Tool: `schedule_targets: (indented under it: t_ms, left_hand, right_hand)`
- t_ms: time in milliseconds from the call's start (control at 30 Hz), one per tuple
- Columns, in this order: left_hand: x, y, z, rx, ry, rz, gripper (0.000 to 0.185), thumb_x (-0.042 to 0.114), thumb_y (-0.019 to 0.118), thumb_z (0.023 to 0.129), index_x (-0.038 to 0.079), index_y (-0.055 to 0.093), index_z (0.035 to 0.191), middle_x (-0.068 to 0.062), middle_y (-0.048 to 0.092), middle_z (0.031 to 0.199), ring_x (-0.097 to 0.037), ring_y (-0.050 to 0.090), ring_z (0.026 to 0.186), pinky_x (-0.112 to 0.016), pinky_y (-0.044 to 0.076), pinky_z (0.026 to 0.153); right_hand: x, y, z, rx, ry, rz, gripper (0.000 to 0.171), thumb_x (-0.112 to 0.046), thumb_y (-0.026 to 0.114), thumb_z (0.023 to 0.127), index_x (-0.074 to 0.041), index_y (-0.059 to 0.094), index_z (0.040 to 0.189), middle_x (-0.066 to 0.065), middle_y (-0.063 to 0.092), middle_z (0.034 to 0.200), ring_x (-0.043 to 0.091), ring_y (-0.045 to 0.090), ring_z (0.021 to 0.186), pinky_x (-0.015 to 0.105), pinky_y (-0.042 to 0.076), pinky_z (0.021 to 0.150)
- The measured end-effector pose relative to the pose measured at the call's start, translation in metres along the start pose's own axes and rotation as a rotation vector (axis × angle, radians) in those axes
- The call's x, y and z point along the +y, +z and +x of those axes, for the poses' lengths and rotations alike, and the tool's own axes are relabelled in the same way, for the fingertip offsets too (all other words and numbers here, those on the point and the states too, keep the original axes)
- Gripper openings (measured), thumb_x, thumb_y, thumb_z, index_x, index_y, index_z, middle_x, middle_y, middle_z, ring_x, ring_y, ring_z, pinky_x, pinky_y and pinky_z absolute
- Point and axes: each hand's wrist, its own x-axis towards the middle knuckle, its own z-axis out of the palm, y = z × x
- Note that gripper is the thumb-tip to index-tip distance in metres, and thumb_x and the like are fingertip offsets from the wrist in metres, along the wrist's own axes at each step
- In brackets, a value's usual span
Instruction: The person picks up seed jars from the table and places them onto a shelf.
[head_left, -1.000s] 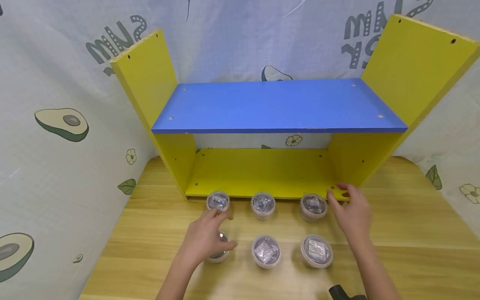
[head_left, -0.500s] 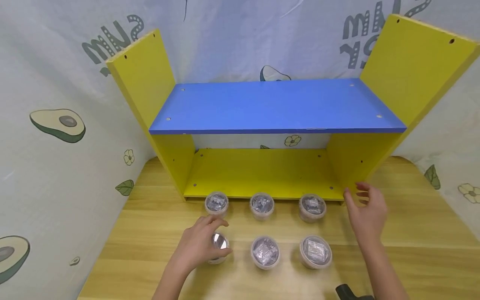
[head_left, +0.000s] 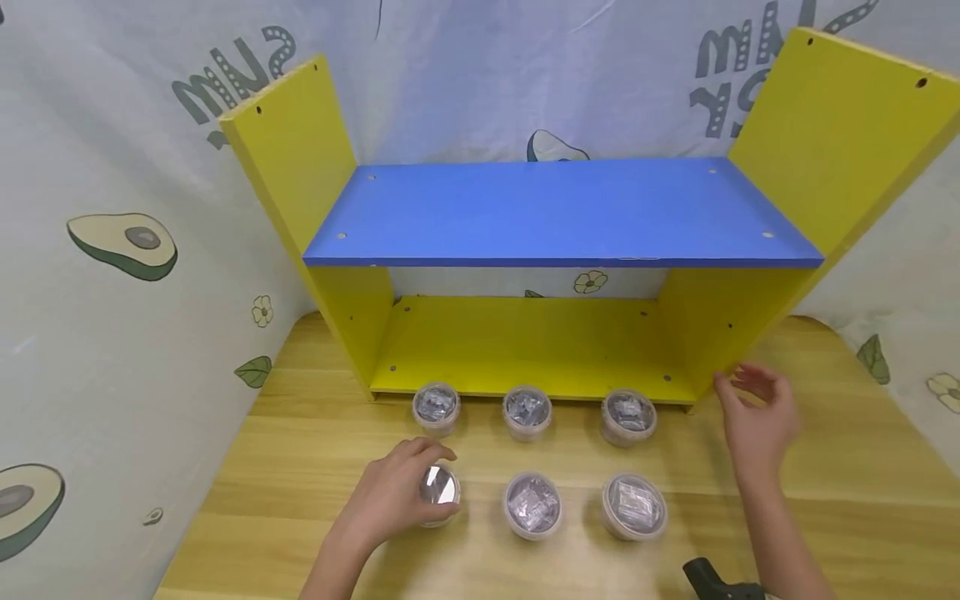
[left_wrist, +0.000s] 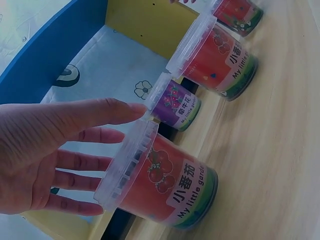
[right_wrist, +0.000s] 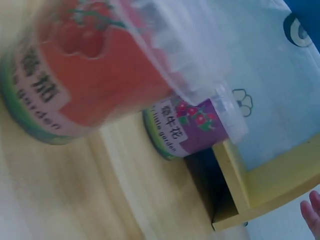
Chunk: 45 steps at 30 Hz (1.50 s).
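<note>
Head view: six lidded cups in two rows of three before one shelf (head_left: 525,350).
Left hand (head_left: 390,496), fingers spread and straight, rests over the front-left cup (head_left: 437,492), its lid under the fingertips; five cups lie to its right. Right hand (head_left: 757,412) hovers relaxed, holding nothing, just right of the back-right cup (head_left: 628,415).
</note>
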Motion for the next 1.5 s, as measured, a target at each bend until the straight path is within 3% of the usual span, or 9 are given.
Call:
schedule_targets:
  t_ms: [100, 267, 400, 700, 1033, 1500]
  left_hand:
    - [0.0, 0.0, 0.0, -0.005, -0.002, -0.007, 0.049, 0.041, 0.078, 0.066, 0.021, 0.063, 0.108, 0.0, 0.061, 0.113, -0.02, 0.057, 0.102, -0.044, 0.049, 0.072]
    - [-0.002, 0.0, -0.001, -0.022, -0.021, -0.02, 0.05, 0.043, 0.077, 0.066, 0.021, 0.063, 0.108, 0.0, 0.061, 0.113, -0.021, 0.058, 0.102, -0.045, 0.049, 0.071]
    - [-0.002, 0.0, -0.002, -0.04, -0.03, -0.027, 0.052, 0.044, 0.077, 0.064, 0.021, 0.063, 0.109, 0.001, 0.061, 0.113, -0.021, 0.057, 0.101, -0.045, 0.048, 0.071]
    - [-0.002, 0.0, -0.003, -0.049, -0.002, -0.009, 0.056, 0.04, 0.08, 0.061, 0.02, 0.063, 0.11, 0.002, 0.06, 0.113, -0.02, 0.058, 0.099, -0.044, 0.048, 0.07]
    - [0.0, -0.003, -0.003, -0.071, 0.04, 0.03, 0.052, 0.037, 0.082, 0.059, 0.02, 0.065, 0.105, 0.003, 0.062, 0.107, -0.017, 0.059, 0.092, -0.037, 0.048, 0.067]
    - [-0.002, 0.002, -0.003, -0.081, 0.04, 0.03, 0.054, 0.035, 0.082, 0.059, 0.02, 0.064, 0.108, 0.004, 0.062, 0.108, -0.017, 0.059, 0.094, -0.036, 0.048, 0.067]
  right_hand:
    - [-0.003, -0.002, 0.005, -0.006, 0.106, 0.06, 0.023, -0.009, 0.074, 0.075, -0.017, 0.062, 0.094, -0.016, 0.059, 0.084, -0.005, 0.056, 0.074, 0.005, 0.043, 0.063]
    - [-0.01, -0.002, 0.013, -0.02, 0.377, 0.318, 0.024, -0.002, 0.076, 0.072, -0.014, 0.063, 0.088, -0.01, 0.062, 0.083, -0.001, 0.059, 0.074, 0.008, 0.046, 0.061]
    - [-0.012, 0.0, 0.018, -0.029, 0.483, 0.412, 0.025, 0.0, 0.076, 0.071, -0.013, 0.062, 0.087, -0.008, 0.062, 0.085, 0.001, 0.06, 0.076, 0.008, 0.047, 0.061]
    - [-0.016, 0.002, 0.026, -0.066, 0.543, 0.516, 0.027, 0.004, 0.075, 0.069, -0.012, 0.064, 0.087, -0.006, 0.062, 0.088, 0.003, 0.061, 0.075, 0.013, 0.05, 0.061]
    - [-0.014, 0.003, 0.027, -0.086, 0.533, 0.508, 0.025, 0.003, 0.075, 0.07, -0.014, 0.069, 0.087, -0.008, 0.065, 0.083, 0.002, 0.061, 0.074, 0.013, 0.05, 0.059]
    - [-0.011, 0.005, 0.029, -0.11, 0.519, 0.529, 0.025, 0.006, 0.073, 0.071, -0.014, 0.069, 0.087, -0.006, 0.065, 0.082, 0.002, 0.062, 0.072, 0.013, 0.05, 0.06]
